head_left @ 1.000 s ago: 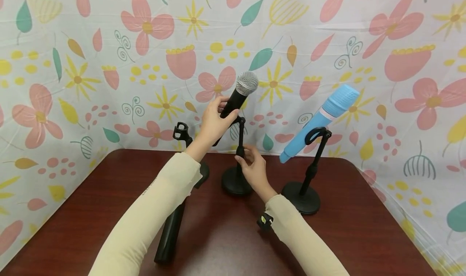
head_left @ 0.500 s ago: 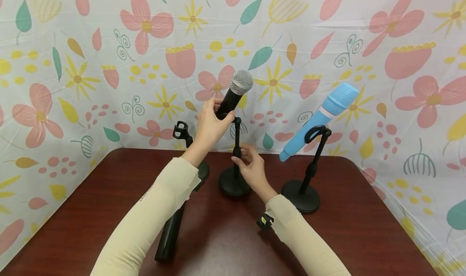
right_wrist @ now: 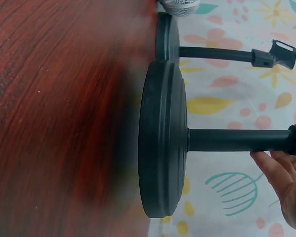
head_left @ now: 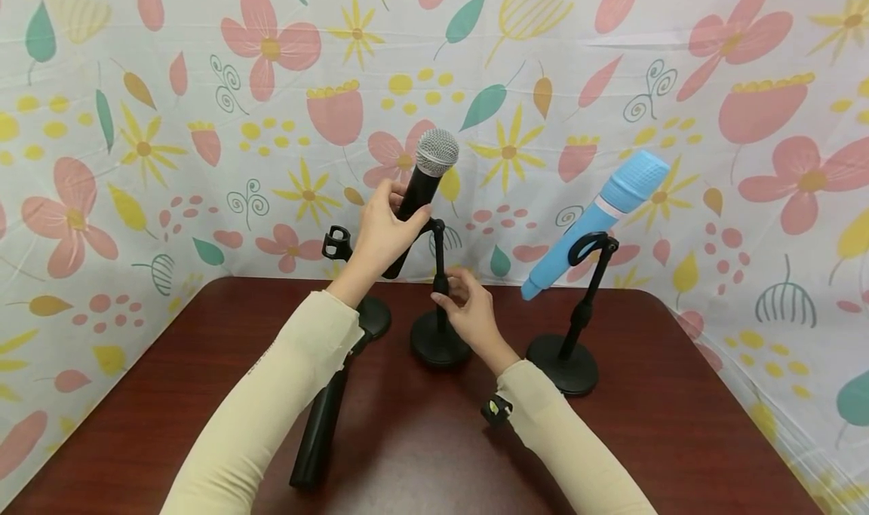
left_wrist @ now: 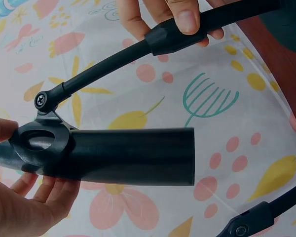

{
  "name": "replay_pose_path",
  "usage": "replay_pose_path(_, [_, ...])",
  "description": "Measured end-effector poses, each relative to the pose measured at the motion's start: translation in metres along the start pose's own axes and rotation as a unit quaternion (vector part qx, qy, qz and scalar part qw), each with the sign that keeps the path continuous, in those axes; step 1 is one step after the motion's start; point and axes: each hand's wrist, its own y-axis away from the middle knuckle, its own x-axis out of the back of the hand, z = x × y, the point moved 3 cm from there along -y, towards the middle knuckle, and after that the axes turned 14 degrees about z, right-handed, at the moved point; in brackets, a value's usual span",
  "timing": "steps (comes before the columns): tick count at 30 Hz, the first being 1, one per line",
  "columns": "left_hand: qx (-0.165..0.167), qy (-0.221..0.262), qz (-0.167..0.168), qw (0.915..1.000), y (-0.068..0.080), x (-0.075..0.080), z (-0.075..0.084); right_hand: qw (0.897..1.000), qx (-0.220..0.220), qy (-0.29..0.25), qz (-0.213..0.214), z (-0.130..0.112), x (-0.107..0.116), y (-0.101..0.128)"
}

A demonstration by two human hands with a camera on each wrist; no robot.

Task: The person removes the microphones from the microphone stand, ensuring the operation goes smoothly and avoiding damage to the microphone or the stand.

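Lying mic (head_left: 319, 432): black, on the table (head_left: 421, 455), butt end toward the person; upper part hidden by the left sleeve (head_left: 271, 394) in head view.
Left stand (head_left: 375, 317): upright, beyond that sleeve.
Left hand (head_left: 388, 225): fingers curled round the handle of the silver-headed mic, thumb on the near side. Nearer hand, in contact.
Silver-headed mic (head_left: 422, 183): at the top of the middle stand, off the table. Long axis slanted; mesh end points up and right, tail down and left, sticking out past the grip.
Clip (left_wrist: 61, 140): against the handle, mic axis running through it; how fully seated, can't tell.
Middle stand (head_left: 440, 343): base flat on table, stem upright, mic axis crossing it at a slant.
Right hand (head_left: 470, 311): thumb and fingers curled round the stem collar (left_wrist: 160, 40). Mic lies above and left of these fingers, apart.
Blue mic (head_left: 597, 225): held in the right stand (head_left: 566, 364), similar slant but flatter, top end up and right.
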Motion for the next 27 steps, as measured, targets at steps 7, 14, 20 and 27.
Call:
replay_pose_path(7, [0.003,-0.005,0.004,1.0,0.0,0.004,0.001,1.0,-0.014,-0.004,-0.01,0.012,-0.003,-0.001])
replay_pose_path(14, [0.007,-0.007,0.005,0.9999,0.001,0.006,0.002,1.0,-0.019,-0.009,-0.012,0.041,-0.008,-0.001])
replay_pose_path(20, [0.004,-0.006,0.01,0.9999,0.001,0.006,0.004,1.0,-0.023,0.002,-0.015,0.043,-0.006,-0.001])
replay_pose_path(27, [-0.003,0.004,0.021,0.9998,-0.002,0.008,0.007,1.0,-0.016,0.002,-0.017,0.042,-0.005,-0.004])
